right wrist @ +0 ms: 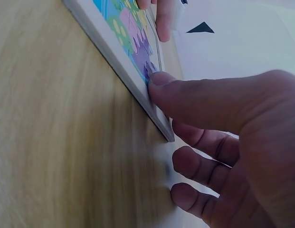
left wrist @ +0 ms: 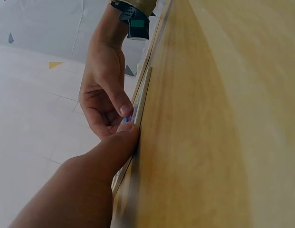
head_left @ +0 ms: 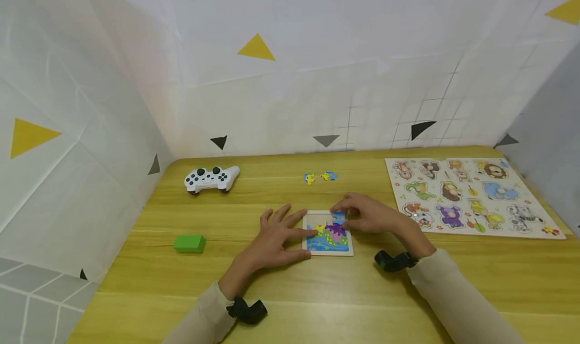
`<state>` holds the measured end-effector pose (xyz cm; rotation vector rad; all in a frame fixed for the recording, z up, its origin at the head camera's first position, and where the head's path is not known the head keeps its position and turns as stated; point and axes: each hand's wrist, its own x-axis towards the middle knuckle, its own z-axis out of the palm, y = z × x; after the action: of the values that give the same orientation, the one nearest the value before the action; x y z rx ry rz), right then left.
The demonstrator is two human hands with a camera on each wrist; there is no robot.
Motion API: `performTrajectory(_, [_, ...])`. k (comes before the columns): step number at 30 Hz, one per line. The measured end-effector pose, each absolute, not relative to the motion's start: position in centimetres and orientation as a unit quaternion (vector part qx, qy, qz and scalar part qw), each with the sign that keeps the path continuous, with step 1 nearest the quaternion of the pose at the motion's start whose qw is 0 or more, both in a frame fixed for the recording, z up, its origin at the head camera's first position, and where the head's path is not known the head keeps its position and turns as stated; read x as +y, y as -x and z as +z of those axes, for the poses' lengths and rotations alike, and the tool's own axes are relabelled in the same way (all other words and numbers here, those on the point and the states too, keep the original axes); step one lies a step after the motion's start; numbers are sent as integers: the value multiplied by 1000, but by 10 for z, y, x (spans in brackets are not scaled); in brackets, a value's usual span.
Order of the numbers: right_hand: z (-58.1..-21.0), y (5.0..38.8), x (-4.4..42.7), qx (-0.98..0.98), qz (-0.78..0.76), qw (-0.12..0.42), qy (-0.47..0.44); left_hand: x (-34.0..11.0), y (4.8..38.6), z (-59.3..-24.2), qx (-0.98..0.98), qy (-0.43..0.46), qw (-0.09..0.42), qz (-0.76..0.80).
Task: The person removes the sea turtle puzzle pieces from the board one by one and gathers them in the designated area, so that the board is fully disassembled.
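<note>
A small square jigsaw puzzle [head_left: 332,235] in a pale wooden frame [head_left: 328,253] lies on the table, partly filled with blue, purple and yellow pieces. My left hand [head_left: 276,235] is spread at its left side, index fingertip on the picture and thumb by the lower left corner. At the upper right corner my right hand [head_left: 369,214] pinches a blue puzzle piece [head_left: 338,217] between thumb and fingers. The right wrist view shows the thumb [right wrist: 204,99] against a purple, slightly raised piece edge; the fingertips' hold behind it is partly hidden.
Two loose puzzle pieces, one [head_left: 309,178] beside another [head_left: 329,176], lie beyond the frame. A white game controller [head_left: 210,179] is at the back left, with a green block [head_left: 190,244] nearer. To the right lies a large animal puzzle board [head_left: 428,195]. White cloth walls surround the table.
</note>
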<state>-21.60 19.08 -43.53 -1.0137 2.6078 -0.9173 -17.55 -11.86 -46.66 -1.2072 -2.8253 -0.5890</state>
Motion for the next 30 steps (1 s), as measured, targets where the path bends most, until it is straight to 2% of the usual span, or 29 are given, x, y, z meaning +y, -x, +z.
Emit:
performTrajectory(8, [-437, 219, 193, 886, -323, 95, 319, -119, 175, -467, -904, 384, 10, -186])
performTrajectory(22, [-441, 228, 210, 899, -333, 39, 281, -119, 176, -468, -905, 381, 1, -190])
performTrajectory(30, [-439, 233, 220, 912, -320, 29, 254, -119, 175, -467, -903, 383, 3, -194])
